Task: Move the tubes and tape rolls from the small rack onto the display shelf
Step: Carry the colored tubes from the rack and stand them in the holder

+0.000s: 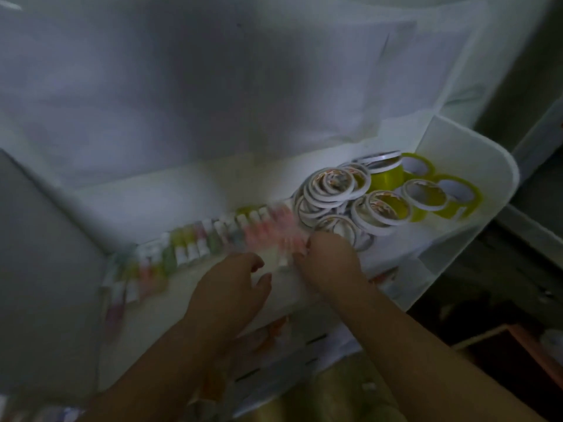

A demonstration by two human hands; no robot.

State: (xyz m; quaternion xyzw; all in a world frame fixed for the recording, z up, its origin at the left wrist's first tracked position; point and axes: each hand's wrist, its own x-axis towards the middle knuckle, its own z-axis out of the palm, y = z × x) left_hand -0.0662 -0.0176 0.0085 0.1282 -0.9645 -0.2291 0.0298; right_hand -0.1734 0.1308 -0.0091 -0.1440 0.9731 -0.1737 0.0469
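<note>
A row of small tubes [195,242] with white caps, in pink, green and yellow, lies along the white display shelf [158,202]. To its right is a heap of white-rimmed tape rolls [332,193] and several yellow tape rolls [426,190]. My right hand [329,263] has its fingers curled at the pink tubes [274,236] at the row's right end, which are blurred; what it grips is unclear. My left hand [234,287] hovers just left of it, fingers loosely bent, thumb apart, holding nothing that I can make out.
The shelf has a rounded white side wall [487,190] at the right. A white slotted rack [304,354] sits below my forearms. A grey panel [39,254] stands at the left. Dark floor and a wooden edge [499,333] lie at the lower right.
</note>
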